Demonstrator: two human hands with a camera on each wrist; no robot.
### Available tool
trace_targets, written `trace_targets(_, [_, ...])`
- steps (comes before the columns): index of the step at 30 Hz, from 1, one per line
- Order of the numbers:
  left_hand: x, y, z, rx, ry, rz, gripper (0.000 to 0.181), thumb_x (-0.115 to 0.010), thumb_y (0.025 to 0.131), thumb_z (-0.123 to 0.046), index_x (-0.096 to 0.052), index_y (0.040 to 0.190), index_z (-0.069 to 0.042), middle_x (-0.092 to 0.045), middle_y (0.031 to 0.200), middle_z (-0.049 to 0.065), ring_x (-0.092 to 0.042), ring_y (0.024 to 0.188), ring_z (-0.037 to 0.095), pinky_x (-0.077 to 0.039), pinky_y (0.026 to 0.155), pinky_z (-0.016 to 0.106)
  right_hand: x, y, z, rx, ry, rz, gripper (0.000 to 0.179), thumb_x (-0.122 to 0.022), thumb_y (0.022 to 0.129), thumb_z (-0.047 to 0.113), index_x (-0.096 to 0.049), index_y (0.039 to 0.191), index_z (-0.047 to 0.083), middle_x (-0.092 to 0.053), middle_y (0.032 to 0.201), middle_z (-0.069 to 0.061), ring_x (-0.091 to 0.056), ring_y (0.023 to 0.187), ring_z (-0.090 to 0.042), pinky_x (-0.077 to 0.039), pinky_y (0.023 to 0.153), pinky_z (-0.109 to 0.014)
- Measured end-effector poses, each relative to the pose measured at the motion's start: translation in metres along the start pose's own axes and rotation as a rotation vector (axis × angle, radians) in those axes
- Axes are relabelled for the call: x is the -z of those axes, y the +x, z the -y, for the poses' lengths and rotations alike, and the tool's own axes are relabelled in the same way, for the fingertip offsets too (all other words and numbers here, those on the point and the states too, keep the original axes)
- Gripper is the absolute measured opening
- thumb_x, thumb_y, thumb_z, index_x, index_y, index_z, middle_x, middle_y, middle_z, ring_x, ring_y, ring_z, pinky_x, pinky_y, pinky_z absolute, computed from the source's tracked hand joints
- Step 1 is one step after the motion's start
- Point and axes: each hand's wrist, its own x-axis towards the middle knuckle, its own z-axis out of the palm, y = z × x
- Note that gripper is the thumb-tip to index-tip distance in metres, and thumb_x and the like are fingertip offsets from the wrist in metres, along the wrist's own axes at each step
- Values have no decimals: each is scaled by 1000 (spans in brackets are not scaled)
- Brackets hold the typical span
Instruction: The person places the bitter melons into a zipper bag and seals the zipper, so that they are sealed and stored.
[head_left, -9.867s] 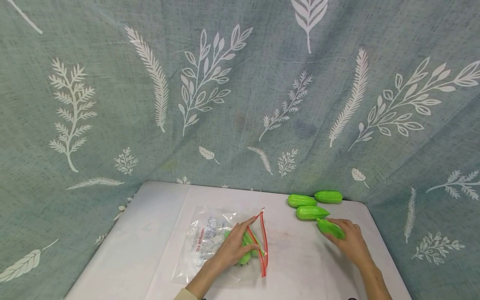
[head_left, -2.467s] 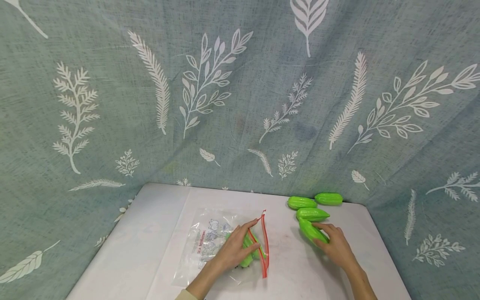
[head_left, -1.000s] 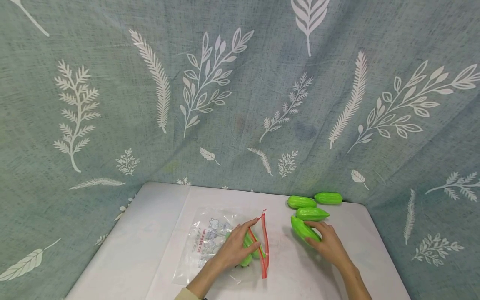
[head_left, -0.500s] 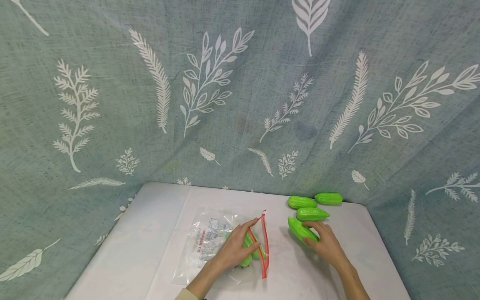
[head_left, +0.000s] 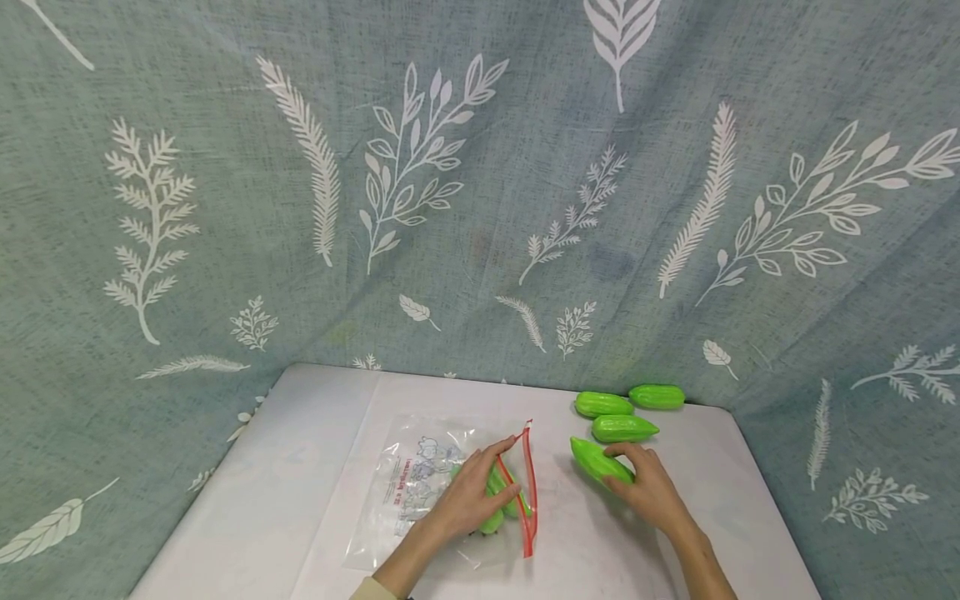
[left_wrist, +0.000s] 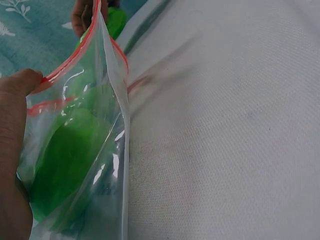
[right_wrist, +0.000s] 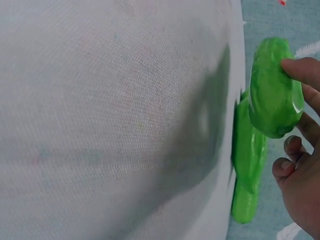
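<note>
My left hand (head_left: 474, 493) holds the mouth of a clear zip bag (head_left: 381, 500), its finger and thumb spread along the red zip edge. Inside the bag lie green ridged gourds (left_wrist: 75, 160), partly covered by that hand in the head view. My right hand (head_left: 647, 485) pinches another green gourd (head_left: 596, 460) between thumb and fingers, to the right of the bag's mouth. The right wrist view shows this held gourd (right_wrist: 274, 95) raised over the table, its shadow apart from it. Blue line drawings and red print mark the bag.
Behind the right hand, three more green gourds lie on the white table (head_left: 315, 450): one at the back (head_left: 657, 397), one to its left (head_left: 603, 405) and one in front (head_left: 626, 428). A grey-green leaf-patterned cloth (head_left: 465, 208) hangs around the table's back and sides.
My right hand has carried the held gourd leftward from beside the other gourds toward the bag. My left hand and the bag have hardly moved.
</note>
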Motion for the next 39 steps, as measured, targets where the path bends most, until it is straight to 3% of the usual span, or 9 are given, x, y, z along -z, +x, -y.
trace_targets(11, [-1, -1, 0, 8, -7, -2, 72, -70, 95, -39, -34, 156, -29, -44, 155, -9, -46, 139, 22, -43, 112, 50, -4, -2, 4, 17, 17, -20, 46, -87, 76, 17, -68, 118, 19, -67, 120, -1, -53, 106, -29, -44, 89, -41])
trace_targets(17, [-1, -1, 1, -10, 1, -13, 71, -70, 95, -38, -35, 156, -25, -44, 155, -8, -46, 139, 24, -43, 112, 51, -5, -2, 8, 27, 35, -18, 46, -84, 73, 13, -68, 116, 16, -67, 119, -3, -54, 110, -32, -45, 94, -45])
trace_targets(22, [-1, -1, 0, -13, -4, -7, 72, -70, 95, -37, -35, 156, -26, -44, 156, -8, -45, 140, 24, -36, 118, 51, -7, -1, 10, 12, 59, 5, 47, -84, 73, 13, -67, 116, 17, -66, 119, -2, -54, 115, -32, -44, 98, -47])
trace_targets(33, [1, 0, -2, -8, -3, -1, 72, -70, 95, -38, -35, 156, -26, -44, 155, -8, -45, 141, 24, -31, 120, 51, -11, -1, 11, 42, 66, 11, 46, -83, 70, 15, -66, 112, 19, -66, 114, 2, -56, 116, -33, -44, 97, -46])
trace_targets(39, [-1, -1, 0, 2, -5, 4, 72, -70, 95, -38, -34, 156, -28, -43, 156, -9, -44, 141, 24, -30, 121, 49, -13, 0, 13, 62, 79, 12, 46, -82, 69, 15, -65, 111, 20, -64, 115, 4, -53, 119, -27, -43, 100, -49])
